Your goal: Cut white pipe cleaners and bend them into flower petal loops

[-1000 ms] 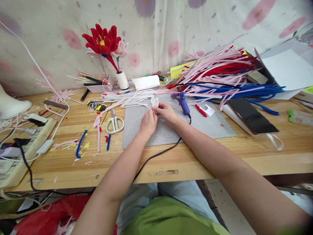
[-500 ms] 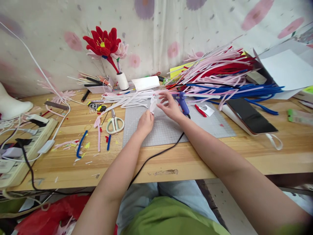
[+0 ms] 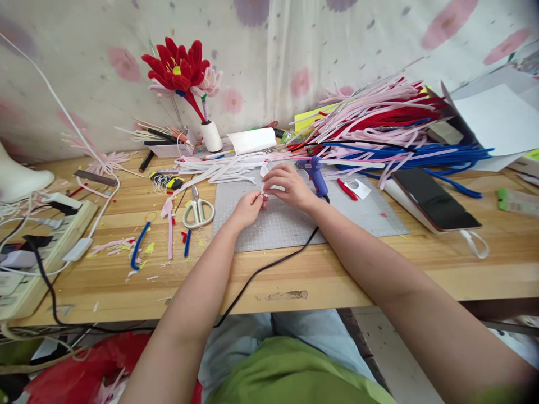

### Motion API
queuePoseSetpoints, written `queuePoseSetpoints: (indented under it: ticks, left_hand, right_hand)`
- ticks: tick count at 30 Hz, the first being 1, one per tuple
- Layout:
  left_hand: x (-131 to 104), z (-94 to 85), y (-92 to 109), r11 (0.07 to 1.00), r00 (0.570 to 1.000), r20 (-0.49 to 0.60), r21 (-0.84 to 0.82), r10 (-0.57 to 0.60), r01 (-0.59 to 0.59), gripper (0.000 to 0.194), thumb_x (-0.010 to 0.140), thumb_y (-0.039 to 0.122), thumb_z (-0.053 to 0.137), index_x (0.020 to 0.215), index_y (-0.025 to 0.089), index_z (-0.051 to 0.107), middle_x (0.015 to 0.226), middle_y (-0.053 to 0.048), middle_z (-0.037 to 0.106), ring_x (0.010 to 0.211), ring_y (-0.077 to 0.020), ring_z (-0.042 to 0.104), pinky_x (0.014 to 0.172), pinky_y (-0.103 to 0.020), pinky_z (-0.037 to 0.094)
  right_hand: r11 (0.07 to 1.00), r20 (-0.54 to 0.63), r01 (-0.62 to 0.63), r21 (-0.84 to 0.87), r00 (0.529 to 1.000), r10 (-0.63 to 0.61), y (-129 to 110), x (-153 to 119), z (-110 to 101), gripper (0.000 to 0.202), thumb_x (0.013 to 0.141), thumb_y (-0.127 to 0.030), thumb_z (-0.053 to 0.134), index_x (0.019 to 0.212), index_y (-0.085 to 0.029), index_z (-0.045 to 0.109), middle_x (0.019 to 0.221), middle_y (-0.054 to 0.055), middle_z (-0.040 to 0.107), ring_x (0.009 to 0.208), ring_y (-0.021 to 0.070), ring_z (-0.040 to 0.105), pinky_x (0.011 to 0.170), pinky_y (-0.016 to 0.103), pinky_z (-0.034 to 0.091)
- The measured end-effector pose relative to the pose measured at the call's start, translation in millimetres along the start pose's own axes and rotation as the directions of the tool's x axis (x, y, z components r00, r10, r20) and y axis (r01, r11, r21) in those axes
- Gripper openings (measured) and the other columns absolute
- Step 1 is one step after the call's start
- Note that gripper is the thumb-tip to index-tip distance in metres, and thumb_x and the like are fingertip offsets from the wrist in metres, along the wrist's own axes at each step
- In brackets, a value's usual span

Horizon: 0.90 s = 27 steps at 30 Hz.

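Observation:
Over the grey cutting mat (image 3: 286,224), my left hand (image 3: 248,209) pinches the lower end of a white pipe-cleaner petal (image 3: 264,170). My right hand (image 3: 288,186) meets it from the right, its fingers closed around the petal's middle and base. Only the petal's rounded top shows above the fingers; the rest is hidden. A purple glue gun (image 3: 315,176) lies just right of my right hand. White pipe cleaners (image 3: 227,171) spread behind my hands. Scissors with pale handles (image 3: 197,212) lie left of my left hand.
A red pipe-cleaner flower (image 3: 179,67) stands in a white holder (image 3: 211,137). Bundled pink, red and blue pipe cleaners (image 3: 379,120) fill the back right. A phone (image 3: 435,199) lies right of the mat. A power strip (image 3: 50,258) sits left; a black cable (image 3: 269,268) crosses the front.
My right hand has moved down and left, its spread fingers closing on the white petal. My left hand has shifted slightly, still pinching the lower end.

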State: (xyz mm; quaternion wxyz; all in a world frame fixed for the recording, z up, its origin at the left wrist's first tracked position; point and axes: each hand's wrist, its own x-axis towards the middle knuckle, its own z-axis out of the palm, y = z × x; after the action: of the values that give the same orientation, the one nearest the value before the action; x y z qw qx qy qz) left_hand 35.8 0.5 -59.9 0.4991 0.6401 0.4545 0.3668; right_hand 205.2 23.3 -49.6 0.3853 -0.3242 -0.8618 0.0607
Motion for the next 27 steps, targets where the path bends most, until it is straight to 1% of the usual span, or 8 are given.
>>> queuePoseSetpoints:
  ticks: [3,5,9,13,17,21,24,27]
  left_hand:
    - [-1,0.5,3,0.994,0.999,0.032,-0.103,-0.037,0.04,0.018,0.083,0.018,0.045,0.066,0.015,0.051,0.057,0.003,0.049,0.056,-0.0082,0.051,0.063,-0.022,0.042]
    - [-1,0.0,3,0.989,0.998,0.056,-0.14,-0.042,0.05,0.02,0.083,0.019,0.044,0.064,0.015,0.049,0.056,0.004,0.047,0.055,-0.0075,0.05,0.063,-0.022,0.043]
    - [-2,-0.6,4,0.98,0.994,0.092,-0.185,-0.06,0.076,0.022,0.083,0.024,0.047,0.063,0.015,0.048,0.055,0.005,0.044,0.054,-0.007,0.049,0.063,-0.022,0.044]
    - [-3,-0.3,7,0.976,0.992,0.097,-0.194,-0.084,0.101,0.02,0.081,0.022,0.048,0.062,0.014,0.049,0.055,0.004,0.045,0.055,-0.0069,0.049,0.064,-0.022,0.045]
    - [-6,-3.2,11,0.942,0.978,0.175,-0.292,-0.117,0.165,0.019,0.08,0.025,0.046,0.064,0.015,0.048,0.053,0.005,0.039,0.053,-0.0076,0.047,0.065,-0.025,0.048]
    - [-7,-7.7,13,0.917,0.966,0.234,-0.352,-0.11,0.189,0.019,0.079,0.028,0.047,0.065,0.016,0.045,0.053,0.006,0.035,0.051,-0.0075,0.044,0.063,-0.027,0.05]
    - [-6,-8.3,11,0.92,0.967,0.227,-0.343,-0.114,0.189,0.016,0.077,0.028,0.049,0.067,0.015,0.047,0.054,0.006,0.038,0.052,-0.0076,0.046,0.063,-0.027,0.05]
    - [-4,-4.5,8,0.935,0.973,0.191,-0.304,-0.127,0.181,0.013,0.077,0.024,0.05,0.069,0.014,0.05,0.056,0.005,0.042,0.053,-0.0076,0.05,0.063,-0.025,0.049]
  right_hand:
    - [1.0,0.012,0.006,0.028,1.0,-0.007,-2,0,-3,0.015,0.082,-0.032,0.057,0.083,-0.023,0.069,0.1,0.005,0.067,0.102,0.0224,0.048,0.094,0.042,0.035]
    - [0.999,0.029,0.002,0.05,1.0,-0.003,-2,0,-4,0.015,0.082,-0.033,0.058,0.083,-0.023,0.069,0.099,0.004,0.067,0.103,0.0221,0.047,0.094,0.042,0.035]
    - [0.996,0.053,-0.012,0.086,0.999,0.008,-2,0,-5,0.017,0.083,-0.035,0.056,0.082,-0.023,0.068,0.096,0.005,0.066,0.101,0.0211,0.047,0.093,0.04,0.036]
    - [0.992,0.05,-0.024,0.121,0.999,0.018,-2,1,-4,0.02,0.083,-0.037,0.055,0.079,-0.022,0.068,0.093,0.005,0.067,0.099,0.0209,0.049,0.092,0.039,0.036]
    - [0.977,0.061,-0.039,0.21,0.998,0.026,-1,2,-3,0.025,0.082,-0.043,0.056,0.08,-0.022,0.069,0.092,0.006,0.067,0.098,0.0203,0.052,0.092,0.038,0.036]
    - [0.964,0.073,-0.072,0.257,0.996,0.055,0,2,-2,0.03,0.079,-0.049,0.057,0.08,-0.021,0.068,0.089,0.006,0.067,0.095,0.0197,0.054,0.093,0.037,0.035]
    - [0.968,0.052,-0.084,0.237,0.996,0.074,-1,1,1,0.031,0.079,-0.05,0.056,0.077,-0.02,0.066,0.086,0.006,0.066,0.093,0.0198,0.053,0.091,0.037,0.035]
    - [0.975,0.022,-0.074,0.21,0.997,0.071,-1,0,3,0.031,0.08,-0.048,0.055,0.076,-0.019,0.065,0.083,0.006,0.065,0.091,0.0198,0.052,0.089,0.036,0.035]
